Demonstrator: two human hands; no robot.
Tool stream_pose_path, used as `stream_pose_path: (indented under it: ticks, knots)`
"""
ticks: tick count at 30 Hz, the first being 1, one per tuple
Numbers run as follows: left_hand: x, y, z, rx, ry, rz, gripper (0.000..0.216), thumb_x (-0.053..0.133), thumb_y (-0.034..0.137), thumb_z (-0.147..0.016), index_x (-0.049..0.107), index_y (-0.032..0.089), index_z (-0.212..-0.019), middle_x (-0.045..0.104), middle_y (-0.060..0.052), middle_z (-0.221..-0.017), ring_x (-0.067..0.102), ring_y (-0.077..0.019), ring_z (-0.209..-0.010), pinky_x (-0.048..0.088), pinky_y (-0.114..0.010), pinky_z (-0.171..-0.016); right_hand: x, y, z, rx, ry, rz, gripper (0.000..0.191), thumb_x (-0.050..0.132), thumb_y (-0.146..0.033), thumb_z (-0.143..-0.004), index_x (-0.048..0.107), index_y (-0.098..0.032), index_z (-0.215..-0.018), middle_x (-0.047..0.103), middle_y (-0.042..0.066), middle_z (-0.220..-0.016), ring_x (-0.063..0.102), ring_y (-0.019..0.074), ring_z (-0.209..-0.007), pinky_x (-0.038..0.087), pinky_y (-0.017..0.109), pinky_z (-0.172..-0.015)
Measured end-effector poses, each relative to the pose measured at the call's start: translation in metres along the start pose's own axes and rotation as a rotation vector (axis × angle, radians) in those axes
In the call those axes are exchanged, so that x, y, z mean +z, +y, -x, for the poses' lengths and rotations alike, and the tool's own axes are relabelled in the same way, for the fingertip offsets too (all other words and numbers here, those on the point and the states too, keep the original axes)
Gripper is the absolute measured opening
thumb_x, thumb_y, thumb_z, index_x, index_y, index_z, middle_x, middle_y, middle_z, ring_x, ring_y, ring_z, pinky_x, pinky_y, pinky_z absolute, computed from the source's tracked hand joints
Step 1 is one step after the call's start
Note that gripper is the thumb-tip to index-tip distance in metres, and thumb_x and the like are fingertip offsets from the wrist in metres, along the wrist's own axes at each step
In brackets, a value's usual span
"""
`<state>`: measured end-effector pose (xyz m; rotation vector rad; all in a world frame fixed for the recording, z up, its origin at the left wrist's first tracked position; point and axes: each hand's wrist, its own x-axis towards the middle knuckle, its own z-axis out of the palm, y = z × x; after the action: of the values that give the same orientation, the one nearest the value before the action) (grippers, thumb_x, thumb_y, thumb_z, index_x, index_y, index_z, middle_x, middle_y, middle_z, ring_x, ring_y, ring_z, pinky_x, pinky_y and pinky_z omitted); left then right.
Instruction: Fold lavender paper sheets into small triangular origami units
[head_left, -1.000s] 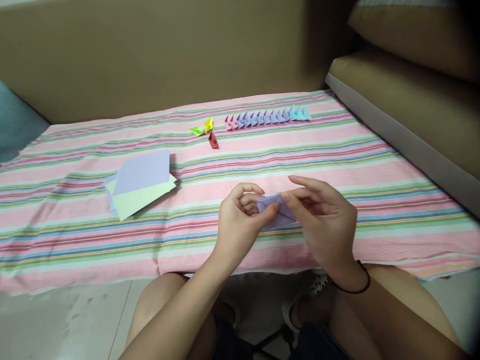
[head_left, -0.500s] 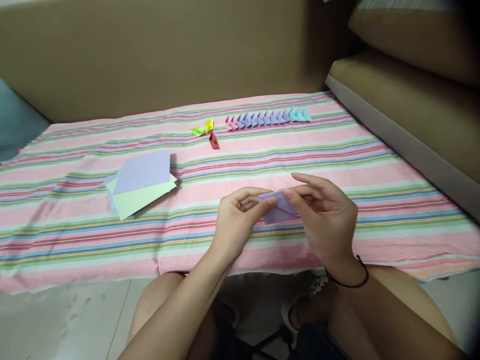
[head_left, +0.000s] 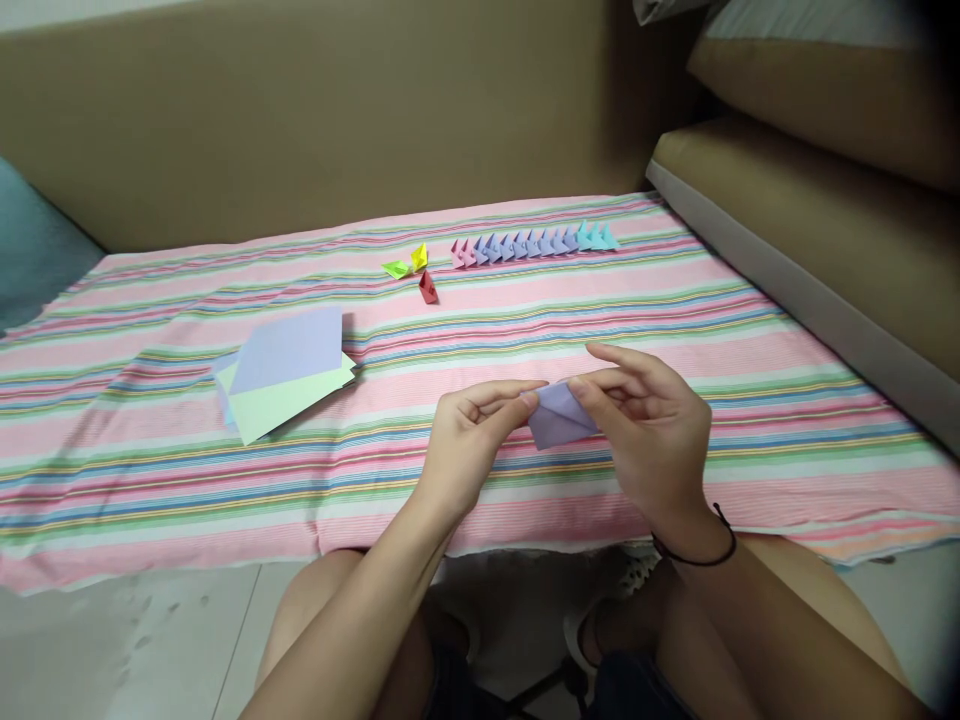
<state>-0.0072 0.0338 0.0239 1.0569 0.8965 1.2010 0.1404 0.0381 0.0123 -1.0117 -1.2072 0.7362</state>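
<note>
The left hand and the right hand both pinched a folded purple paper.
It was just right of the middle of the frame, over the striped cloth, with a hand on each side. A pile of sheets lay at the left, and a row of little folded papers sat near the top.

Left forearm slants inward from lower left, right forearm from lower right, both bare. Left hand: thumb and forefinger in pinch grip. Right hand: thumb pointing inward, pinch grip too, one finger stretched out beyond. Hands near each other, fingertips facing, apart.
</note>
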Motion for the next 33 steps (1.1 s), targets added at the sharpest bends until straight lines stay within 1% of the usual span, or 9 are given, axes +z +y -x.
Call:
stream_pose_path:
  ticks: [5,8,11,13,16,20,25,29,33]
  knots:
    - [-0.002,0.001,0.001,0.011,0.005,-0.031,0.014,0.068,0.024,-0.077,0.075,0.017,-0.088,0.074,-0.006,-0.088,0.068,-0.0199,-0.086,0.052,-0.03,-0.082,0.0,-0.001,0.0,-0.001,-0.011,-0.036,0.028,0.071,-0.018,-0.075,0.067,-0.023,-0.103,0.071,-0.002,-0.073,0.067,0.0139,-0.065,0.058,0.027,-0.061]
    - [-0.004,0.005,0.0,0.011,-0.021,-0.043,0.017,0.067,0.026,-0.078,0.074,0.017,-0.091,0.074,-0.006,-0.089,0.067,-0.0194,-0.086,0.052,-0.03,-0.082,-0.001,0.0,-0.001,0.014,-0.01,-0.042,0.029,0.071,-0.018,-0.075,0.067,-0.024,-0.104,0.07,-0.002,-0.073,0.066,0.0139,-0.064,0.057,0.027,-0.061]
    - [-0.005,0.01,-0.001,-0.034,-0.014,-0.082,0.022,0.071,0.025,-0.074,0.072,0.017,-0.095,0.073,-0.005,-0.083,0.067,-0.0167,-0.081,0.052,-0.027,-0.077,-0.002,0.002,-0.003,0.029,-0.013,-0.056,0.03,0.07,-0.018,-0.076,0.066,-0.024,-0.105,0.07,-0.002,-0.072,0.066,0.0136,-0.064,0.057,0.027,-0.06]
    - [-0.005,0.012,-0.002,-0.064,0.023,-0.112,0.023,0.075,0.024,-0.069,0.07,0.016,-0.09,0.072,-0.003,-0.075,0.066,-0.014,-0.073,0.051,-0.023,-0.07,-0.002,0.002,-0.003,0.025,-0.016,-0.057,0.03,0.07,-0.017,-0.075,0.066,-0.024,-0.104,0.07,-0.002,-0.073,0.066,0.0137,-0.065,0.057,0.027,-0.061]
    - [-0.005,0.011,-0.002,-0.062,0.052,-0.134,0.018,0.077,0.025,-0.066,0.068,0.014,-0.078,0.068,-0.001,-0.066,0.063,-0.0109,-0.065,0.049,-0.021,-0.064,-0.002,0.002,-0.002,0.014,-0.015,-0.047,0.029,0.07,-0.017,-0.075,0.067,-0.024,-0.104,0.071,-0.001,-0.074,0.067,0.0142,-0.066,0.058,0.028,-0.062]
    - [-0.004,0.007,-0.001,-0.027,0.046,-0.117,0.015,0.075,0.026,-0.069,0.068,0.014,-0.072,0.067,-0.001,-0.067,0.061,-0.0103,-0.063,0.048,-0.022,-0.064,-0.001,0.002,-0.001,0.005,-0.015,-0.051,0.028,0.07,-0.017,-0.076,0.067,-0.023,-0.103,0.07,-0.002,-0.074,0.067,0.014,-0.066,0.058,0.028,-0.064]
    - [0.0,0.004,0.0,-0.011,0.05,-0.047,0.015,0.07,0.029,-0.074,0.067,0.015,-0.072,0.064,0.0,-0.067,0.06,-0.0113,-0.067,0.048,-0.025,-0.07,0.0,0.003,-0.002,0.012,0.012,-0.08,0.027,0.071,-0.017,-0.075,0.068,-0.025,-0.101,0.07,-0.002,-0.073,0.066,0.0135,-0.066,0.057,0.027,-0.063]
    - [0.006,0.001,0.0,0.068,0.126,-0.054,0.016,0.067,0.031,-0.077,0.066,0.016,-0.072,0.062,0.001,-0.069,0.057,-0.011,-0.067,0.047,-0.025,-0.069,0.004,0.007,-0.001,0.027,0.058,-0.098,0.027,0.071,-0.019,-0.074,0.067,-0.025,-0.101,0.069,-0.003,-0.071,0.065,0.0136,-0.064,0.056,0.027,-0.061]
    - [0.009,0.003,0.0,0.174,0.195,-0.154,0.016,0.07,0.027,-0.074,0.065,0.019,-0.087,0.064,-0.001,-0.078,0.06,-0.013,-0.074,0.047,-0.023,-0.067,0.007,0.008,0.0,0.048,0.086,-0.108,0.028,0.071,-0.021,-0.075,0.066,-0.025,-0.102,0.069,-0.002,-0.072,0.067,0.0156,-0.07,0.057,0.031,-0.068]
